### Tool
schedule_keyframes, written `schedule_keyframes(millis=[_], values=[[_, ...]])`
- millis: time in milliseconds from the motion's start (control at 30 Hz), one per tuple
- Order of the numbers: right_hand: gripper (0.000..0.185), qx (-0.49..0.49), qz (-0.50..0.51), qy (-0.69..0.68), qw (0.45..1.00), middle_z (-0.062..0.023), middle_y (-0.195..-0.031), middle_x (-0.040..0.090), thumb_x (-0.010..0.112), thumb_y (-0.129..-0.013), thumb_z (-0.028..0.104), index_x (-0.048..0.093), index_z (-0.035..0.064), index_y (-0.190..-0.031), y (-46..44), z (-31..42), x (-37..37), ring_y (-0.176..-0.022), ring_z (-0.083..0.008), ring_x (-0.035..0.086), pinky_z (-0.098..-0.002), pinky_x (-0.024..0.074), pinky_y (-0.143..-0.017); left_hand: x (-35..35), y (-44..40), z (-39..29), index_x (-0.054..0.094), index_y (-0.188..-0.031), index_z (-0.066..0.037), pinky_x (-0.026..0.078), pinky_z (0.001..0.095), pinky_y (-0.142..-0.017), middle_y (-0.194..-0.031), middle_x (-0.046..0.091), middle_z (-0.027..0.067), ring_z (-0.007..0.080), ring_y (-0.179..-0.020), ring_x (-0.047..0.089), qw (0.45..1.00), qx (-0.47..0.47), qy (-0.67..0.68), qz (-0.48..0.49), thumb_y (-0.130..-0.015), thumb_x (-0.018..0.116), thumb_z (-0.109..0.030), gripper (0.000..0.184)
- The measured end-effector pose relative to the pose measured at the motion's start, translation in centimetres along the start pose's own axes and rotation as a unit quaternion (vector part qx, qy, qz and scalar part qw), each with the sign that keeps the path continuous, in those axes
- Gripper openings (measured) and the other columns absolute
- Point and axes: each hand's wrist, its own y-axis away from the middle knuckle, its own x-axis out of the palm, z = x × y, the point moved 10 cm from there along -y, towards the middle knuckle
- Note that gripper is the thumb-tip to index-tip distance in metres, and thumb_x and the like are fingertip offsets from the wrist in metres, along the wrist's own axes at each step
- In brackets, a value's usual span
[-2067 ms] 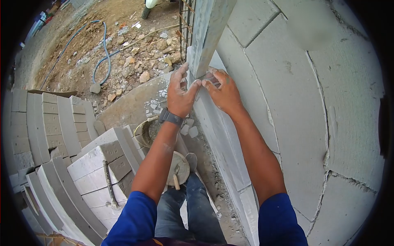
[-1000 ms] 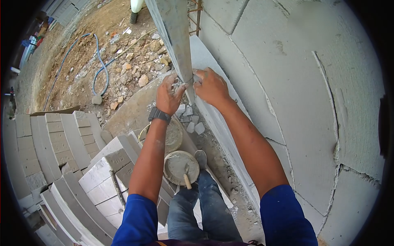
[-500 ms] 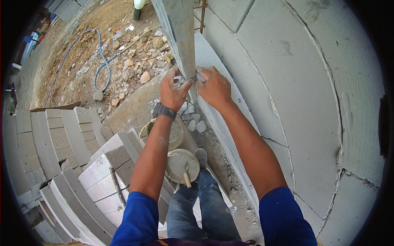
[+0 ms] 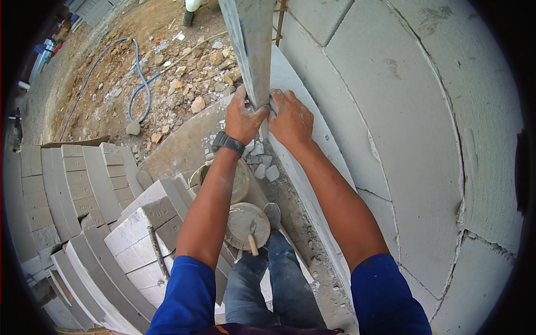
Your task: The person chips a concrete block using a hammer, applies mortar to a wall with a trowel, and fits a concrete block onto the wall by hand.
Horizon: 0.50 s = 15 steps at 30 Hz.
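Note:
A long grey board or post [image 4: 250,56], smeared with pale dust, rises from between my hands to the top of the view. My left hand [image 4: 243,118], with a dark watch on its wrist, grips the left side of its lower end, thumb pointing inward. On the other side, my right hand [image 4: 292,119] has its fingers bent around the board's edge; the fingertips are partly hidden. Both hands are closed and nearly meet at the bottom corner. Beneath them runs the top of a low pale block course [image 4: 304,95], beside the block wall [image 4: 402,111].
Below my arms stand a bucket of grey mortar [image 4: 241,237] with a wooden-handled trowel [image 4: 253,244] and a second bucket [image 4: 241,181]. Stacked pale blocks [image 4: 142,234] fill the left. Rubble [image 4: 198,104], a blue hose [image 4: 135,61] and a rusty rebar [image 4: 280,22] lie beyond.
The board has shifted slightly to the right in view. My left hand has moved right with it, its fingers now closer against the board. My right hand stays nearly where it was.

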Motion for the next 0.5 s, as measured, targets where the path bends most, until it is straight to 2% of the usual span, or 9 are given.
schedule_keyframes(millis=[167, 500], values=[[0.043, 0.006, 0.0, 0.0, 1.0, -0.0106, -0.112, 0.063, 0.071, -0.085, 0.013, 0.064, 0.0119, -0.128, -0.1, 0.0, -0.1, -0.107, -0.0298, 0.068, -0.0424, 0.0575, -0.086, 0.5, -0.2, 1.3, 0.06, -0.126, 0.003, 0.054, 0.0406, -0.098, -0.117, 0.071, 0.0172, 0.0283, -0.112, 0.07, 0.998, 0.006, 0.056, -0.013, -0.082, 0.074, -0.009, 0.048], [0.04, 0.002, -0.013, 0.003, 1.0, -0.0098, -0.11, 0.063, 0.072, -0.086, 0.017, 0.066, 0.0126, -0.126, 0.0, -0.1, 0.0, -0.105, -0.0287, 0.068, -0.0414, 0.0581, -0.085, 0.4, 0.1, 1.2, 0.06, -0.126, 0.003, 0.054, 0.0403, -0.097, -0.12, 0.071, 0.017, 0.0284, -0.112, 0.07, 0.996, -0.008, 0.081, -0.029, -0.082, 0.073, -0.007, 0.047]])
